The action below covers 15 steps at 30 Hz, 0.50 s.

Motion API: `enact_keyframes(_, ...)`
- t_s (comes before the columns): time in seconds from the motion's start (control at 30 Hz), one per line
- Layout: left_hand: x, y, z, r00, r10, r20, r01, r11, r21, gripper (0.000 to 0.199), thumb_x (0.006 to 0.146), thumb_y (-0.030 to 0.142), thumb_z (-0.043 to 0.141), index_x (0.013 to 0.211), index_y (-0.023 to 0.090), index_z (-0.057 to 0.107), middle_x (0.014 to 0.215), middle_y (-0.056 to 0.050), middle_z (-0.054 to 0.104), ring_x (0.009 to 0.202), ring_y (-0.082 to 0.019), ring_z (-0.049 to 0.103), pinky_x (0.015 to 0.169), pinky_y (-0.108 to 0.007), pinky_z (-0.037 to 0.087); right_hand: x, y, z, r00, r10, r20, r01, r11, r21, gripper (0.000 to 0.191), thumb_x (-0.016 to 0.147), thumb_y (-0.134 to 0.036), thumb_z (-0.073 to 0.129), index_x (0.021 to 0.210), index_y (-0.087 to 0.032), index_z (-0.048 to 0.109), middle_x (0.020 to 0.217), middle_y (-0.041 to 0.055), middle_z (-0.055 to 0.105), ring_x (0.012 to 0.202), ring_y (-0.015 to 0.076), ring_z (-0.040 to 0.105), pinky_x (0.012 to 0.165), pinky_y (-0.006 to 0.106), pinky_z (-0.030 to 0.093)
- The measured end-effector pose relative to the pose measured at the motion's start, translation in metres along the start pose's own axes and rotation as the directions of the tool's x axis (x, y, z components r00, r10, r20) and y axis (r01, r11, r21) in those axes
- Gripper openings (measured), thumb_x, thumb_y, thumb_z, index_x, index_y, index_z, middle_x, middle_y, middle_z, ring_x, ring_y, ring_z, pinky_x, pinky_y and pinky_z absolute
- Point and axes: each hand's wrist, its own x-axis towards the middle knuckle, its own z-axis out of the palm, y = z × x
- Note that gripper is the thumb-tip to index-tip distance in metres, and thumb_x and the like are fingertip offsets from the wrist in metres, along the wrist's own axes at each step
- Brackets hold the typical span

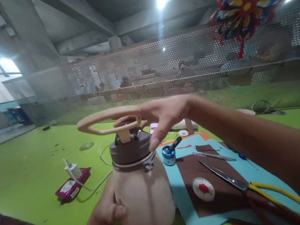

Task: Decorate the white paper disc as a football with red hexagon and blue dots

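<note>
Just left of the blue sheet, the bottle is clasped at its side by the left hand, while the right hand arches over the lid, thumb by its rim; with some fingers hidden, I cannot tell whether it grips. As far as shows, the bottle seems steadied and the lid sits fitted, though whether loose or tight is unclear; scissors lie unheld across the blue sheet.
</note>
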Motion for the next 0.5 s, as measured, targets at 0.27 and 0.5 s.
enact_keyframes(0.27,0.018,0.006,-0.002,0.98,0.193,-0.05,-0.138,0.838,0.528,0.09,0.058,0.049,0.08,0.135,0.017,0.046,0.117,-0.015,0.065,0.105,-0.04,0.063,0.085,-0.047,0.055,0.005,0.003,0.046,0.852,0.148,-0.503,-0.263,0.95,-0.166,0.09,0.065,-0.055,0.079,0.139,-0.016,0.047,0.133,0.0136,0.056,0.12,0.0265,0.054,0.101,0.038,0.044)
enact_keyframes(0.5,0.06,0.002,-0.02,0.872,0.43,-0.234,0.02,0.446,0.895,0.102,0.055,0.044,0.081,0.142,0.018,0.035,0.134,-0.017,0.054,0.117,-0.039,0.056,0.097,-0.053,0.047,0.015,-0.001,0.056,0.538,0.164,-0.827,-0.701,0.632,-0.33,0.08,0.078,-0.078,0.046,0.12,-0.012,0.06,0.111,0.0198,0.063,0.1,0.0335,0.062,0.083,0.048,0.049)
